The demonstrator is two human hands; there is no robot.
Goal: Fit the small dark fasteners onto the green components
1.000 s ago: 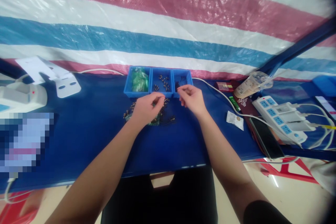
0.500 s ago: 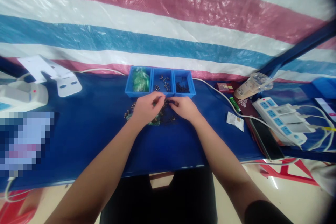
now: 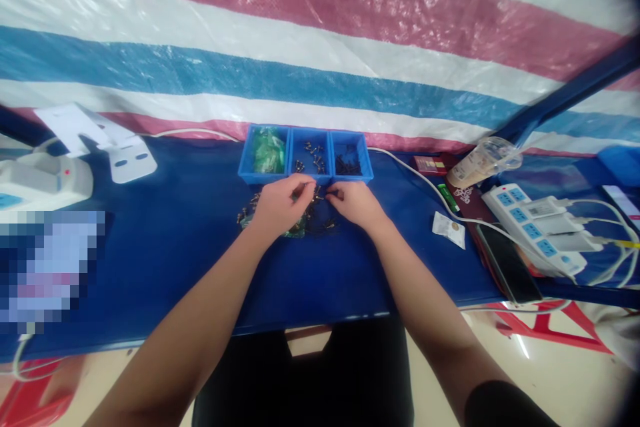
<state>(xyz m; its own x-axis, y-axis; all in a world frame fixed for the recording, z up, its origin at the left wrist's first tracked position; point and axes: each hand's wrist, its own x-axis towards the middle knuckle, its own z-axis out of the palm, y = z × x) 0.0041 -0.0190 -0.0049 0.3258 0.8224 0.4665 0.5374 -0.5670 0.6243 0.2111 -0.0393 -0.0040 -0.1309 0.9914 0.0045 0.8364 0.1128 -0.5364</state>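
My left hand (image 3: pixel 284 203) is closed, thumb and forefinger pinched together over a pile of small metal pieces (image 3: pixel 313 217). What sits in that pinch is too small to make out. My right hand (image 3: pixel 357 203) is also closed, its fingertips curled together at the pile's right side around something I cannot identify. A scrap of green plastic bag (image 3: pixel 296 230) lies under the pile. Just beyond my hands stands a blue three-part bin (image 3: pixel 310 179). Its left compartment holds a green bag (image 3: pixel 269 152), the middle one brassy screw-like pieces (image 3: pixel 315 159), the right one dark small pieces (image 3: pixel 349 165).
On the right are a plastic drink cup (image 3: pixel 483 163), a white power strip (image 3: pixel 533 230) with chargers, a dark phone (image 3: pixel 507 260) and a small white packet (image 3: pixel 449 229). A white bracket (image 3: pixel 131 161) stands at left. A cable (image 3: pixel 415 177) crosses the blue table (image 3: pixel 185 240).
My right hand has shifted slightly to the right, widening the gap between the two hands. My left hand stays in nearly the same place, still pinched.
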